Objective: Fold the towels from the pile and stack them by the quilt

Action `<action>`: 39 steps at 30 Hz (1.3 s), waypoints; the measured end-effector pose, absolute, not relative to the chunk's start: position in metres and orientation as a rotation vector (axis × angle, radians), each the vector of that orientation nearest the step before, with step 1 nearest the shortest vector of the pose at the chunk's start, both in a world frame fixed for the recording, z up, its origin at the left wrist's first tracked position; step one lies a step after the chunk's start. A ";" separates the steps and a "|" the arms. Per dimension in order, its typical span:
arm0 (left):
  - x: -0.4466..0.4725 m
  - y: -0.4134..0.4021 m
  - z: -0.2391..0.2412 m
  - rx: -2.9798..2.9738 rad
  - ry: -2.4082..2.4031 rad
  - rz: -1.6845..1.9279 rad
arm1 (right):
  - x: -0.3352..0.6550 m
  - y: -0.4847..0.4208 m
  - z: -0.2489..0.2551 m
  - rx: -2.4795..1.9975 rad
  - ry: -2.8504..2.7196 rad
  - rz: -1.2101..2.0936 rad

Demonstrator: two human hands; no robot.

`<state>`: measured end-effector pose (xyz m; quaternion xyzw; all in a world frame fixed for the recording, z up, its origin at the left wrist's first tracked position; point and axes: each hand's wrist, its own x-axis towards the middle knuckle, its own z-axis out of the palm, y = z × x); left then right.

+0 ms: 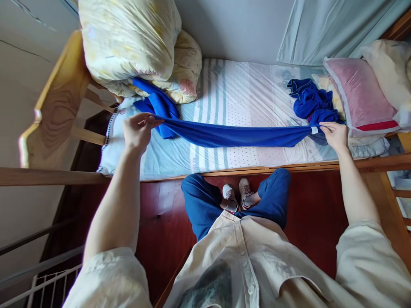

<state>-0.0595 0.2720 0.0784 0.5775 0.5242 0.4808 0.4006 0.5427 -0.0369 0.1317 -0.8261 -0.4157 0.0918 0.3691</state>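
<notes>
A long strip of blue cloth is stretched sideways above the bed's front half, sagging a little in the middle. My left hand pinches its left end, and my right hand pinches the right end beside a small white tag. Whether the cloth is a garment or a plain piece, I cannot tell. Behind my left hand lies a folded blue cloth on the mattress. A crumpled heap of blue fabric rests just beyond my right hand.
The bed has a striped and dotted sheet. Large yellow patterned bedding bundles stand at its left end near a wooden headboard. Pink pillow at the right. A wooden rail edges the front right. A grey curtain hangs behind.
</notes>
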 end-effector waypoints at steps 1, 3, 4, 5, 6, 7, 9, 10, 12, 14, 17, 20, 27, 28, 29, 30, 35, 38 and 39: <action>-0.059 0.276 0.077 1.506 1.326 1.268 | 0.544 -0.034 0.127 -2.091 -1.090 0.191; -0.061 0.278 0.071 1.607 1.358 1.320 | 0.546 -0.030 0.113 -2.057 -1.132 0.142; -0.063 0.276 0.067 1.655 1.385 1.320 | 0.546 -0.030 0.104 -2.053 -1.150 0.128; -0.065 0.273 0.061 1.698 1.413 1.299 | 0.547 -0.029 0.094 -2.053 -1.169 0.119; -0.068 0.270 0.053 1.735 1.443 1.261 | 0.546 -0.029 0.082 -2.058 -1.187 0.117; -0.070 0.265 0.044 1.762 1.472 1.206 | 0.546 -0.030 0.069 -2.070 -1.203 0.121; -0.072 0.255 0.021 1.786 1.538 1.063 | 0.543 -0.030 0.041 -2.101 -1.222 0.147; -0.073 0.249 0.009 1.793 1.579 0.975 | 0.541 -0.031 0.027 -2.119 -1.226 0.175; -0.073 0.238 -0.016 1.809 1.670 0.783 | 0.537 -0.033 -0.002 -2.169 -1.215 0.253; -0.072 0.226 -0.040 1.831 1.750 0.589 | 0.531 -0.035 -0.028 -2.232 -1.196 0.353; -0.072 0.210 -0.072 1.856 1.773 0.354 | 0.522 -0.039 -0.061 -2.341 -1.170 0.505; -0.075 0.200 -0.098 1.936 1.700 0.200 | 0.513 -0.044 -0.083 -2.450 -1.228 0.601; -0.084 0.192 -0.130 2.384 1.381 -0.125 | 0.506 -0.057 -0.105 -2.568 -1.654 0.550; -0.084 0.192 -0.132 2.400 1.357 -0.169 | 0.506 -0.059 -0.106 -2.579 -1.677 0.566; -0.084 0.191 -0.133 2.402 1.351 -0.204 | 0.507 -0.061 -0.107 -2.592 -1.684 0.577; -0.085 0.191 -0.133 2.394 1.364 -0.229 | 0.507 -0.064 -0.107 -2.611 -1.678 0.582; -0.094 0.183 -0.127 2.344 1.472 -0.291 | 0.503 -0.079 -0.103 -2.708 -1.644 0.678; -0.098 0.175 -0.122 2.344 1.494 -0.330 | 0.497 -0.086 -0.101 -2.722 -1.676 0.724; -0.099 0.172 -0.121 2.346 1.501 -0.337 | 0.494 -0.088 -0.101 -2.724 -1.676 0.720</action>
